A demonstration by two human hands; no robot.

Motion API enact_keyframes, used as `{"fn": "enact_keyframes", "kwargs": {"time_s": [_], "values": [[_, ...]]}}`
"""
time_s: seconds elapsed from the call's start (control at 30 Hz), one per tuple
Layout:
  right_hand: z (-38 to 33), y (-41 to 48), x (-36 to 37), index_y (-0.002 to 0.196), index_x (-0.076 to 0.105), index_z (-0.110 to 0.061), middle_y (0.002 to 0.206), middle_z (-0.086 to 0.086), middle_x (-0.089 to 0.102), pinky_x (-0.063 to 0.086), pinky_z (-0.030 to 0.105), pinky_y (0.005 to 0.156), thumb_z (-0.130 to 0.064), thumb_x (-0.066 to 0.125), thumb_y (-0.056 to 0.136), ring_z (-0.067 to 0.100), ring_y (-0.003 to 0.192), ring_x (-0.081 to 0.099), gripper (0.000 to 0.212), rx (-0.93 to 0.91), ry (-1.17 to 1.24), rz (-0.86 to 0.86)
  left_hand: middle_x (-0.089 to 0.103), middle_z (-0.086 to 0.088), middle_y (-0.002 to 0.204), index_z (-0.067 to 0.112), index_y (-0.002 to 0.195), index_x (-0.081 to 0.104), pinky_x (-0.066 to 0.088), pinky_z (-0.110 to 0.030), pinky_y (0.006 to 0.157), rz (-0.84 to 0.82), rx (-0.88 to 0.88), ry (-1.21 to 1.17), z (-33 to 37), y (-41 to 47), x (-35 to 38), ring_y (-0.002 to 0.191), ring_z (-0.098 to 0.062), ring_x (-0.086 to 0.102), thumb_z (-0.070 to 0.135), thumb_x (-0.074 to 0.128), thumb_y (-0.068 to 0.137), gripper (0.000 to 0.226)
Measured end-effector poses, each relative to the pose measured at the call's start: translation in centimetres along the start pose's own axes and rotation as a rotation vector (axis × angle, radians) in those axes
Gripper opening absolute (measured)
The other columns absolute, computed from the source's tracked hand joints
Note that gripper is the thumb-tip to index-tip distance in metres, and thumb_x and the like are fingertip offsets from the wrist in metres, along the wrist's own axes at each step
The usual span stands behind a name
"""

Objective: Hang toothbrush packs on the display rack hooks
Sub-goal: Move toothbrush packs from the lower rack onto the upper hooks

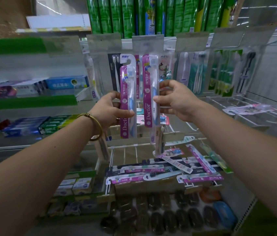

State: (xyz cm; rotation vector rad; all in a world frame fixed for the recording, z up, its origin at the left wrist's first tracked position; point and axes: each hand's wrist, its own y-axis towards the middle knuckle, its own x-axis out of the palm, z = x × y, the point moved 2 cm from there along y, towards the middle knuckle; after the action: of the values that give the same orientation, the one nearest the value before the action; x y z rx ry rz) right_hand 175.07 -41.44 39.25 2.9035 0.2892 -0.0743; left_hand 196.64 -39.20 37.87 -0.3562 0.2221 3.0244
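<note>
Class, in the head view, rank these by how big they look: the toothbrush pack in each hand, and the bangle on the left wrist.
1. The left pack in the left hand and the right pack in the right hand: they look alike, so no ranking between them.
2. The bangle: clearly smallest.

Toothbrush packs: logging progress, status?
Left hand grips one purple pack, unhung. Right hand grips second pack; hung or not, cannot tell. Loose packs on shelf below.
</note>
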Motion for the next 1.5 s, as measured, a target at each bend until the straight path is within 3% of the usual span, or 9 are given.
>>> {"fn": "enact_keyframes", "kwargs": {"time_s": [0.3, 0.83, 1.03, 1.2, 1.5], "values": [[-0.5, 1.7, 0.0, 0.105, 0.053, -0.023, 0.102, 0.008, 0.072, 0.06, 0.034, 0.066, -0.006, 0.066, 0.092, 0.021, 0.091, 0.074, 0.025, 0.016, -0.061, 0.047, 0.074, -0.006, 0.097, 0.018, 0.106, 0.054, 0.059, -0.045, 0.081, -0.01, 0.027, 0.012, 0.4, 0.8, -0.3, 0.096, -0.025, 0.072, 0.002, 0.076, 0.078, 0.039], [1.6, 9.1, 0.0, 0.108, 0.055, -0.02, 0.104, 0.009, 0.071, 0.06, 0.04, 0.076, -0.006, 0.063, 0.094, 0.024, 0.095, 0.072, 0.021, 0.04, -0.098, 0.038, 0.076, 0.002, 0.086, 0.018, 0.105, 0.055, 0.057, -0.032, 0.065, 0.061, 0.002, 0.043, -0.4, 5.8, -2.0, 0.085, -0.016, 0.073, 0.004, 0.077, 0.079, 0.037], [2.2, 12.3, -0.1, 0.101, 0.054, -0.022, 0.105, 0.007, 0.07, 0.06, 0.042, 0.079, -0.003, 0.061, 0.095, 0.022, 0.095, 0.071, 0.022, 0.042, -0.099, 0.084, 0.076, -0.002, 0.09, 0.017, 0.105, 0.055, 0.058, -0.033, 0.068, 0.07, 0.005, 0.045, -0.9, 7.7, -2.0, 0.086, -0.018, 0.074, 0.006, 0.079, 0.077, 0.039], [2.6, 14.5, 0.0, 0.099, 0.055, -0.022, 0.105, 0.007, 0.07, 0.061, 0.039, 0.072, 0.0, 0.061, 0.094, 0.023, 0.093, 0.071, 0.024, 0.045, -0.099, 0.117, 0.076, -0.004, 0.093, 0.017, 0.105, 0.054, 0.059, -0.039, 0.075, 0.072, -0.009, 0.046, -1.0, 8.8, -1.7, 0.088, -0.019, 0.074, 0.002, 0.077, 0.078, 0.039], [3.1, 16.9, 0.0, 0.108, 0.055, -0.023, 0.109, 0.007, 0.068, 0.059, 0.048, 0.085, -0.005, 0.064, 0.093, 0.026, 0.098, 0.069, 0.025, 0.044, -0.209, 0.139, 0.076, -0.002, 0.085, 0.014, 0.108, 0.054, 0.06, -0.042, 0.077, 0.075, -0.005, 0.042, -0.6, 9.3, -1.5, 0.088, -0.021, 0.075, -0.001, 0.076, 0.078, 0.04]]}}
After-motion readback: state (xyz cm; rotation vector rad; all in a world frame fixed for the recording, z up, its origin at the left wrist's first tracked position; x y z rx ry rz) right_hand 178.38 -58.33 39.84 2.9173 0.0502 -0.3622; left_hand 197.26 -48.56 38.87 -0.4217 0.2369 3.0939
